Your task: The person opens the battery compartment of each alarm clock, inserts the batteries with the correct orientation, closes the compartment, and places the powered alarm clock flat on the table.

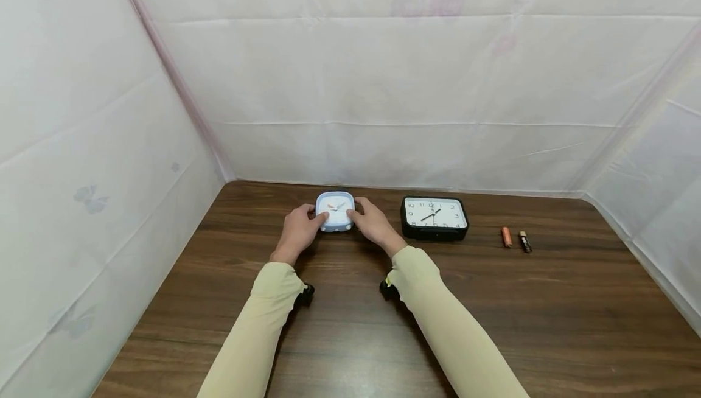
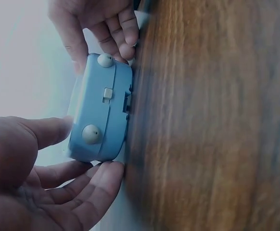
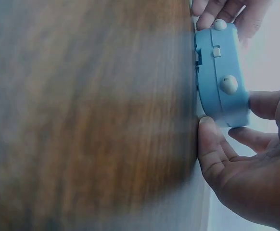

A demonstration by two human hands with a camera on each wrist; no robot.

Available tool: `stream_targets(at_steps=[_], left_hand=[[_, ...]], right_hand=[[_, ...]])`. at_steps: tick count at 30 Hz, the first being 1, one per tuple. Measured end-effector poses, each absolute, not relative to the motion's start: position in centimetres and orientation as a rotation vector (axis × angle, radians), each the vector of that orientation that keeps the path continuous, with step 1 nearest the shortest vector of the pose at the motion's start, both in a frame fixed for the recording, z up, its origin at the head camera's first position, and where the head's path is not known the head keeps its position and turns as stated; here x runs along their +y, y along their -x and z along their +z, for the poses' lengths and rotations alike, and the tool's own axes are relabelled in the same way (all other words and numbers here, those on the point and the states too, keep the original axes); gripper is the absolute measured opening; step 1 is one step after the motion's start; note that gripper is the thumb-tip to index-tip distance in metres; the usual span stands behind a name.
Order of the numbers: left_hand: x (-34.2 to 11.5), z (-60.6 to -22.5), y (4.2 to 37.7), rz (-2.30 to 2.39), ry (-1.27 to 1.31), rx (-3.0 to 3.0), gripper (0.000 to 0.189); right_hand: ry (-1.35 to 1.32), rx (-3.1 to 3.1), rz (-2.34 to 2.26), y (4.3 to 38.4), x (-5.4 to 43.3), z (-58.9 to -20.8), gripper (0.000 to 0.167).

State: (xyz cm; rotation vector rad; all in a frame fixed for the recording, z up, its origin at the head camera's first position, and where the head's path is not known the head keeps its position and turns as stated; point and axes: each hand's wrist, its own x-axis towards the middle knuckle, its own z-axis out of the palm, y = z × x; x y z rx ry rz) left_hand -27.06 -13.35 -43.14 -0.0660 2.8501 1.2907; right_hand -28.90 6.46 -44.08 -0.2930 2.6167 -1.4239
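A small light-blue alarm clock lies face up near the back edge of the table, held from both sides. My left hand grips its left side, thumb on the front rim and fingers against the side. On the opposite side my right hand holds it the same way, thumb over the front edge. In the left wrist view the clock's bottom side shows two round white feet and a small white switch. The right wrist view shows the same blue side, close over the tabletop.
Right of the hands, a black rectangular clock with a white numbered dial lies face up. Farther right are an orange battery and a black battery. The brown wooden table is bordered by pale hanging sheets.
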Motion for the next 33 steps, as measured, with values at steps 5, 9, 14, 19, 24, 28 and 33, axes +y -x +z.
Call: stream_targets(at_steps=[5,9,14,19,24,28,33], left_hand=[[-13.1,-43.2,26.7,1.344,0.078,2.834,0.054],[-12.9,-43.2,26.5,1.371,0.082,2.821,0.055],[-12.7,-43.3,26.2,1.395,0.067,2.799,0.055],[-12.7,-43.6,25.9,1.523,0.052,2.734,0.055],[-12.9,-44.1,25.6,1.641,0.051,2.651,0.056],[-13.1,-44.4,25.3,1.618,0.043,2.665,0.056],[-13.2,-44.5,24.9,1.612,0.058,2.668,0.054]], right_hand=[[0.295,2.621,-1.423,28.6,6.8,-44.0,0.054],[0.292,2.619,-1.440,28.4,7.1,-44.2,0.054],[0.267,2.604,-1.468,28.1,7.5,-44.3,0.054],[0.264,2.586,-1.492,27.8,7.9,-44.3,0.053],[0.259,2.579,-1.481,27.3,8.4,-44.2,0.055],[0.271,2.575,-1.476,26.9,8.6,-44.3,0.056],[0.285,2.563,-1.476,26.5,8.7,-44.5,0.056]])
